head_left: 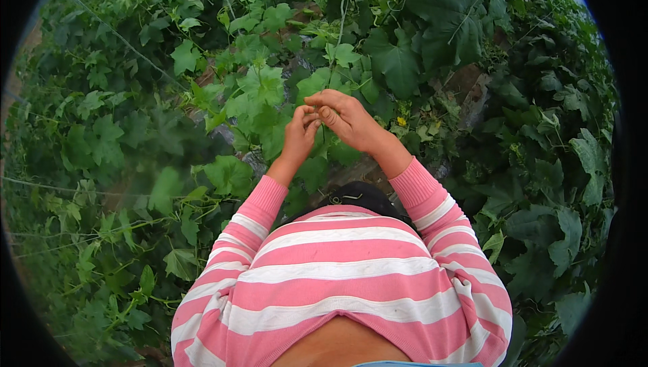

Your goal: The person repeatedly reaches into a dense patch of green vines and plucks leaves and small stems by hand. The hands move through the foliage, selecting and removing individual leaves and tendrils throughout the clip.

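Note:
My left hand [302, 135] and my right hand [351, 122] meet in front of me, fingertips close together among the vine leaves. A pale string [343, 14] runs down from above to the fingers of my right hand, which are bent round it. The fingers of my left hand are curled in a pinch beside the right thumb; what they hold is too small to make out. A thin dark strand shows just below the fingertips. Broad light-green leaves [260, 90] stand close by on the left.
Dense climbing vines crowd both sides. Large dark leaves [398, 60] hang at the upper right, near a small yellow flower [401, 121]. Another string [125, 41] slants across the upper left. Dark sheeting [476, 100] shows on the ground between plants.

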### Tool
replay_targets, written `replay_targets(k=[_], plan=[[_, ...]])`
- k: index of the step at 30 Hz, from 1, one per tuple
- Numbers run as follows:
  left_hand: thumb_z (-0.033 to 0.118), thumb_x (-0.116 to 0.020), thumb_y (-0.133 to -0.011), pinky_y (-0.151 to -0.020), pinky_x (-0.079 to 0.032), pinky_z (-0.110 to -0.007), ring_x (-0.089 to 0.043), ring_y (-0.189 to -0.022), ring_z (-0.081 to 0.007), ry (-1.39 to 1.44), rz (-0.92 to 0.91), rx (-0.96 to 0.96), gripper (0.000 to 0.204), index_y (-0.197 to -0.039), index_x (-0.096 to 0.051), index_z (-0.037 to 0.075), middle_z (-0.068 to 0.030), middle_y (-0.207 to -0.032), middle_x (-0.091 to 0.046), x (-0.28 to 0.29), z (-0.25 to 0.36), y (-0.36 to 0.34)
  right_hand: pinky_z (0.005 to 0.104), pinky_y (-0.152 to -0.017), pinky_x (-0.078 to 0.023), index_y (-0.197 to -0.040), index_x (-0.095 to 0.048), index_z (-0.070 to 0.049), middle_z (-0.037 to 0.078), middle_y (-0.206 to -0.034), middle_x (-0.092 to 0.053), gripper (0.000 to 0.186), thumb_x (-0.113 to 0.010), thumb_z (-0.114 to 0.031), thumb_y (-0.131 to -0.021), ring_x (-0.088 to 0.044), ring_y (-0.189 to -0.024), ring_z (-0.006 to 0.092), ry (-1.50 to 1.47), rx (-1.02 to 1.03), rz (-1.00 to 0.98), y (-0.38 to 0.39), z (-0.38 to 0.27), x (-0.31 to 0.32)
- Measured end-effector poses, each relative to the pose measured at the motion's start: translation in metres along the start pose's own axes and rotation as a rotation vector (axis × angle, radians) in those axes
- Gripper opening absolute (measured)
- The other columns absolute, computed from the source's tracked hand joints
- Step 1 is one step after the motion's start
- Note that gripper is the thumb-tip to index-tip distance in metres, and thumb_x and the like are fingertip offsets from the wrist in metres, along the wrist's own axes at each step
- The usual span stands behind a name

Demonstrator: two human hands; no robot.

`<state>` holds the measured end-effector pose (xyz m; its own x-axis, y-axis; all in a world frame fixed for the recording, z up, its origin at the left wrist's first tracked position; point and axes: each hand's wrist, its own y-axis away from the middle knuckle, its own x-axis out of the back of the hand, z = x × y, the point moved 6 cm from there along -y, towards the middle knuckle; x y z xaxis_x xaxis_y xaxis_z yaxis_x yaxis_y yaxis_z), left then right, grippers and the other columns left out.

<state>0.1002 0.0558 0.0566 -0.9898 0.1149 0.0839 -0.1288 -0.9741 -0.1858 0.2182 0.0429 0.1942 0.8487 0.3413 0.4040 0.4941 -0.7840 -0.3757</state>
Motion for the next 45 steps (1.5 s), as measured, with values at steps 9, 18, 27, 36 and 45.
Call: replay_targets(k=[9, 18, 27, 36, 45], plan=[[-0.002, -0.058, -0.08, -0.066, -0.05, -0.029, -0.061, -0.083, -0.021, -0.101, -0.05, -0.254, 0.019, -0.099, -0.059, -0.001, -0.0097, -0.095, -0.061, 0.001, 0.018, 0.005, 0.0373, -0.09, -0.044, -0.116, -0.054, 0.002, 0.019, -0.117, -0.053, 0.037, -0.053, -0.025, -0.091, -0.054, -0.106, 0.0329, 0.032, 0.001, 0.105, 0.033, 0.002, -0.032], [-0.005, -0.06, -0.077, -0.066, -0.048, -0.023, -0.058, -0.074, -0.0096, 0.141, 0.192, 0.216, 0.008, -0.084, -0.061, -0.002, -0.0045, -0.083, -0.063, 0.016, 0.007, -0.003, 0.0415, -0.09, -0.041, -0.109, -0.056, 0.002, 0.018, -0.109, -0.056, 0.029, -0.06, -0.012, -0.084, -0.053, -0.103, 0.0358, 0.473, 0.166, 0.168, 0.044, -0.021, -0.037], [0.002, -0.064, -0.078, -0.06, -0.048, -0.029, -0.062, -0.069, -0.018, -0.314, -0.021, -0.348, 0.013, -0.092, -0.064, 0.003, -0.0087, -0.083, -0.065, -0.006, 0.046, 0.009, 0.0414, -0.088, -0.042, -0.109, -0.055, 0.005, 0.02, -0.11, -0.056, 0.029, -0.054, -0.013, -0.086, -0.051, -0.103, 0.0374, 0.319, -0.018, 0.274, 0.019, -0.018, -0.019], [0.002, -0.054, -0.089, -0.066, -0.049, -0.024, -0.059, -0.078, -0.0094, 0.316, 0.117, 0.013, 0.014, -0.1, -0.061, -0.003, -0.0056, -0.091, -0.065, 0.02, 0.024, -0.022, 0.0394, -0.092, -0.042, -0.114, -0.053, 0.004, 0.02, -0.115, -0.053, 0.029, -0.053, -0.005, -0.086, -0.052, -0.107, 0.0352, 0.146, -0.075, 0.341, 0.039, -0.006, -0.036], [-0.007, -0.055, -0.082, -0.076, -0.048, -0.027, -0.059, -0.085, -0.0128, 0.021, -0.1, -0.076, 0.019, -0.099, -0.062, -0.003, -0.0059, -0.093, -0.064, 0.006, 0.014, 0.007, 0.0262, -0.078, -0.046, -0.098, -0.059, 0.004, 0.008, -0.098, -0.06, 0.023, -0.04, 0.006, -0.086, -0.058, -0.09, 0.014, -0.209, -0.171, 0.436, 0.035, 0.058, -0.015]])
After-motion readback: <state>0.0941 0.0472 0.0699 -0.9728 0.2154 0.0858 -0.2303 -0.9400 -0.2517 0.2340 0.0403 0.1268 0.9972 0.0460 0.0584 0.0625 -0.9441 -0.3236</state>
